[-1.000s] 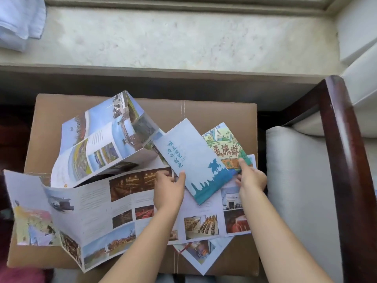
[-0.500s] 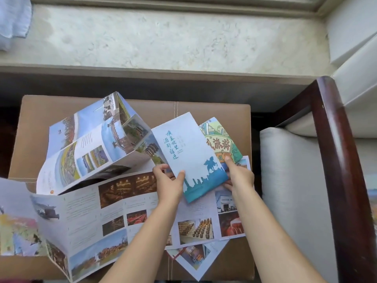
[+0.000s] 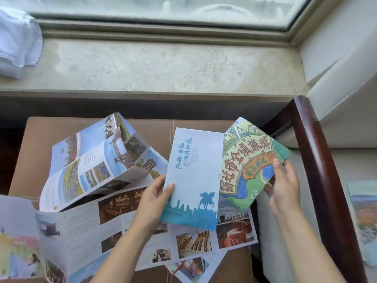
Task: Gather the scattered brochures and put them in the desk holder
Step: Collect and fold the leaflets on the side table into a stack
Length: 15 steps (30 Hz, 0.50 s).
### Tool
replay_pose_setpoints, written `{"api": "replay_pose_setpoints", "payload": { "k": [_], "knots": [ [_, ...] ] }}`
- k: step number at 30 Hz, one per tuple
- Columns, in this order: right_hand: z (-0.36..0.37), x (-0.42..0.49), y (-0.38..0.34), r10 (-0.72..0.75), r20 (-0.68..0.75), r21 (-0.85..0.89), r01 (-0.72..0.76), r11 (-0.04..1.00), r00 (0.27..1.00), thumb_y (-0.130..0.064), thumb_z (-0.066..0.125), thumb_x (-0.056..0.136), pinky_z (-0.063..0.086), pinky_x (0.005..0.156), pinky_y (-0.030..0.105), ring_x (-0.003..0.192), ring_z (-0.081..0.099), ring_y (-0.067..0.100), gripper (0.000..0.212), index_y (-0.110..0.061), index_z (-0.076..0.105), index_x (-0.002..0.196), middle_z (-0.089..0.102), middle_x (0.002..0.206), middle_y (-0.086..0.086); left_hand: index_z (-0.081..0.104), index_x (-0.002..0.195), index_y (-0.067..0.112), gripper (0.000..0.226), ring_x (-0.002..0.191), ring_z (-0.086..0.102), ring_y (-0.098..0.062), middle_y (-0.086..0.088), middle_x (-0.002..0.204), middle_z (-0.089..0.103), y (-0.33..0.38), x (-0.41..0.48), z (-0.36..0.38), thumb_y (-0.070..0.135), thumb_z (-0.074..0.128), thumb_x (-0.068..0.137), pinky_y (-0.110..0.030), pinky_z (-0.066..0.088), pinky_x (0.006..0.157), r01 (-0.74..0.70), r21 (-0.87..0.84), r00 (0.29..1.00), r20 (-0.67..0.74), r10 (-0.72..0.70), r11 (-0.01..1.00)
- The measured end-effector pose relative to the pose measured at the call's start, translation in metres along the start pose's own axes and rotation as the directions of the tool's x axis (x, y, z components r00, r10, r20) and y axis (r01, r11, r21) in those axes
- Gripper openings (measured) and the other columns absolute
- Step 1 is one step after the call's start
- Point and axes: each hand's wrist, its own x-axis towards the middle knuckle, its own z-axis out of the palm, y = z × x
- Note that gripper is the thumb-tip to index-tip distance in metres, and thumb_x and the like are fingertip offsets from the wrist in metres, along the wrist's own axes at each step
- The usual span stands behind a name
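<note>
The left hand [image 3: 155, 194] and right hand [image 3: 284, 186] are bare, both forearms [image 3: 126, 242] unsleeved, nails short and plain.

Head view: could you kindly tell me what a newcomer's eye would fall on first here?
First, mid-frame, the left hand grips a pale blue brochure with a teal skyline, and the right hand pinches a green cartoon-map brochure beside it. Below and to the left, unfolded photo brochures sprawl over a cardboard box.

Pale blue brochure [image 3: 193, 180] — "项王故里 酒都宿迁"; green map brochure [image 3: 251, 160] — "宿迁市全域旅游"; smaller print unreadable.
</note>
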Motion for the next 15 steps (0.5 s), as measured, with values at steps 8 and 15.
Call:
{"api": "replay_pose_setpoints", "payload": {
  "k": [8, 15],
  "knots": [
    [-0.013, -0.005, -0.019, 0.002, 0.149, -0.169, 0.024, 0.985, 0.989, -0.033, 0.051, 0.096, 0.058, 0.070, 0.037, 0.087, 0.073, 0.019, 0.016, -0.029, 0.066, 0.095, 0.076, 0.097, 0.003, 0.061, 0.114, 0.037, 0.028, 0.097, 0.071, -0.023, -0.001, 0.115, 0.071, 0.012, -0.008, 0.001, 0.036, 0.057, 0.087, -0.028, 0.060, 0.066, 0.029, -0.068, 0.992, 0.124, -0.021, 0.997],
    [0.009, -0.032, 0.003, 0.064, 0.207, -0.155, -0.032, 0.987, 0.976, -0.028, 0.051, 0.097, 0.059, 0.061, 0.032, 0.079, 0.074, 0.024, 0.016, -0.019, 0.063, 0.091, 0.075, 0.092, 0.008, 0.054, 0.124, 0.034, 0.034, 0.103, 0.070, -0.020, 0.003, 0.117, 0.071, 0.007, -0.013, 0.006, 0.036, 0.055, 0.090, -0.031, 0.059, 0.075, 0.076, -0.010, 0.980, 0.186, -0.073, 0.997]
  ]
}}
